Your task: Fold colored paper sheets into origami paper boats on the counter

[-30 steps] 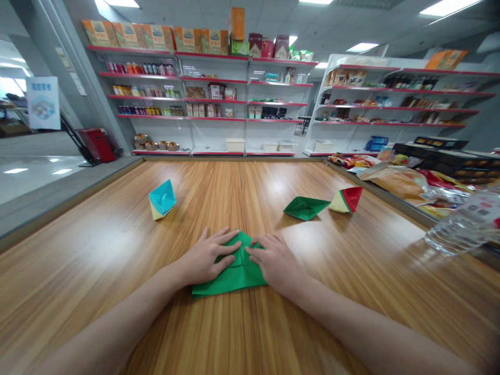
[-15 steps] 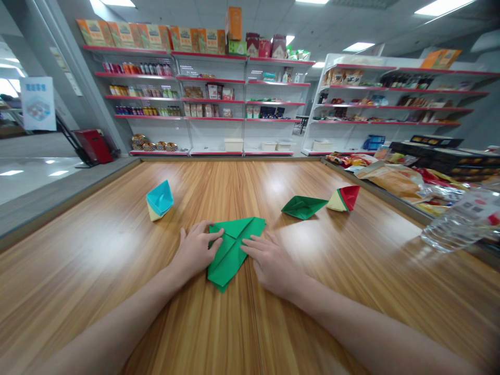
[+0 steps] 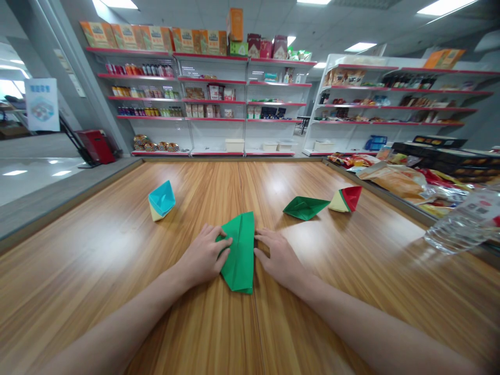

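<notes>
Left hand (image 3: 205, 255): fingers curled over left edge of folded green paper (image 3: 242, 255); can't tell if it's a true pinch. Right hand (image 3: 283, 258): loosely spread, thumb apart from fingers, tips right by the opposite edge, contact unclear. Paper's on the wood tabletop (image 3: 203, 182), between both hands, crease running lengthwise. Reads as mid-fold positioning. Next move calls for a steady left hold, right fingertips lined up on that edge. Beyond: blue-and-yellow origami piece (image 3: 162, 200) left, dark green paper boat (image 3: 305, 208) right.

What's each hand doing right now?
Left hand: loosely curled, touching the left side of the green paper; pinching cannot be told.
Right hand: open, beside the paper's right edge; contact cannot be told.
</notes>
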Demonstrator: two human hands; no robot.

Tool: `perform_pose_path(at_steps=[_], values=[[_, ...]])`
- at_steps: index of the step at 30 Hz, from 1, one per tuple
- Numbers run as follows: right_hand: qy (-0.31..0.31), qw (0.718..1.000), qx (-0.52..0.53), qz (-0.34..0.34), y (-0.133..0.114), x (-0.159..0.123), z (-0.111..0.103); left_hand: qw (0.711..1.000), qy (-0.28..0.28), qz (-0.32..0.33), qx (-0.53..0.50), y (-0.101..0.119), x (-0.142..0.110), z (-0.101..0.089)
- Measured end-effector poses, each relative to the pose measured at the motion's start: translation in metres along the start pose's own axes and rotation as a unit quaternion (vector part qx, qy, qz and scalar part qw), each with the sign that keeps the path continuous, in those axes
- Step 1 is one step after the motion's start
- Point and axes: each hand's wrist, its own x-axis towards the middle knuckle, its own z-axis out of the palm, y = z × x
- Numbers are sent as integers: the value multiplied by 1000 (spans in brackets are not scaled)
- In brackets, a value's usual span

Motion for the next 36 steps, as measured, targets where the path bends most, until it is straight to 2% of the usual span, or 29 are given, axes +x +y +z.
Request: perform_pose_path(at_steps=[3,7,16,24,32,36], values=[[-3,1000,7,-9,2,1,1,999,-25,17,-42,-1,-1,5],[-1,1000,11,-20,1,1,-1,997,-51,6,-55,-2,-1,7],[14,1000,13,-21,-2,0,0,996,-51,-3,-73,1,-2,1],[39,997,39,-52,-10,2,-7,996,-51,1,-68,-1,-3,2],[53,995,62,-54,-13,2,-8,993,-68,-13,-99,-1,-2,2],[57,995,55,-52,-14,2,-10,991,-54,-22,-117,0,-2,4]])
